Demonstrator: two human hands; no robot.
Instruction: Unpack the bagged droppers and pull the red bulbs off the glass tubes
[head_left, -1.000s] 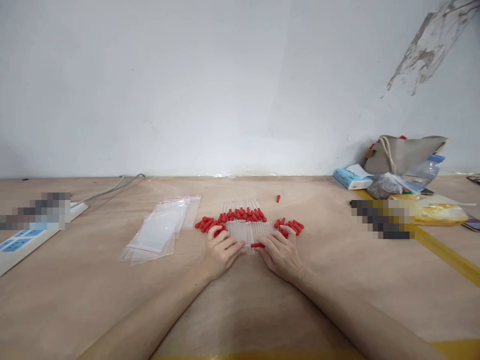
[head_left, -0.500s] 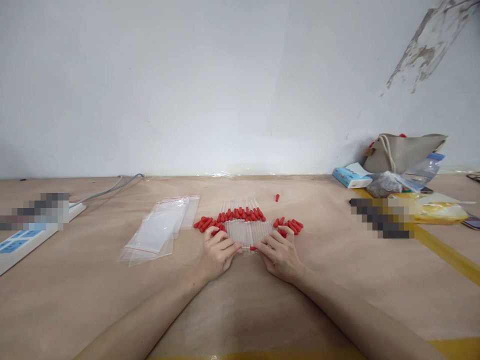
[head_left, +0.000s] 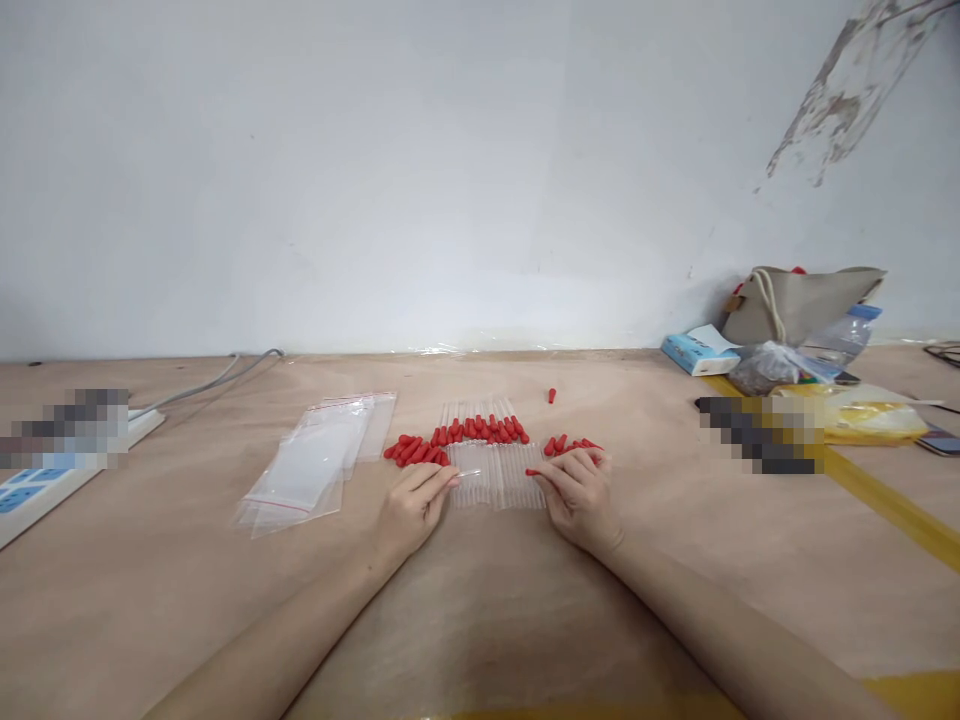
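My left hand (head_left: 412, 505) pinches a clear dropper tube (head_left: 470, 472) that points right. Opposite it, my right hand (head_left: 583, 498) is closed on a small red rubber bulb (head_left: 531, 472); a gap separates bulb and tube. Beneath both lies a row of clear dropper tubes (head_left: 499, 480) without bulbs. Just behind that row, several droppers with red bulbs (head_left: 491, 430) lie side by side, tubes pointing away from me. Loose red bulbs (head_left: 411, 450) are heaped beside my left hand, and a smaller group (head_left: 556, 444) sits by my right hand, partly hidden by it.
One red bulb (head_left: 552, 396) lies alone farther back. Clear zip bags (head_left: 307, 465) overlap on the left, near a power strip (head_left: 45, 490). To the right are a tissue pack (head_left: 699, 354), a grey bag (head_left: 810, 305), a yellow packet (head_left: 862, 415) and a blurred dark object (head_left: 757, 437).
My hands were close together at the row's near edge, a red bulb between them. Now they are apart and slightly raised, the tube in my left fingers and a bulb in my right.
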